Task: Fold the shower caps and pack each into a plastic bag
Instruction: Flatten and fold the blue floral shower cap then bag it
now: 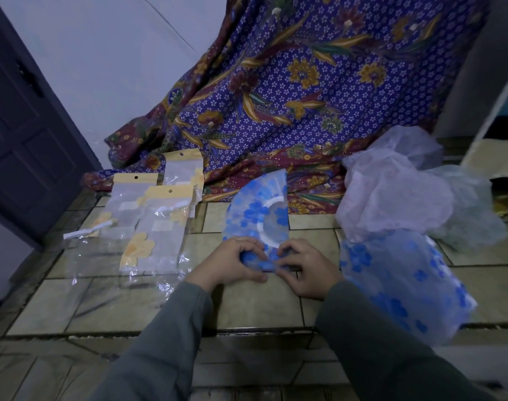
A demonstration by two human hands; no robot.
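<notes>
Tiled floor (258,302) underneath; batik cloth (305,91) behind; door (24,134) left.

Materials: mostly thin plastic film on tile.
Shower cap (254,209): translucent printed film, slightly glossy. Plastic bags (157,227): clear, shiny, crinkled. Floor tiles (255,302): smooth, dull sheen. Batik cloth (305,91): matt woven fabric.

Folded cap (257,215) on the floor (255,302) at centre, both hands (235,263) on its near end, bags (148,224) to the left, loose caps (391,204) piled to the right, cloth (305,91) draped behind, door (24,125) far left
</notes>
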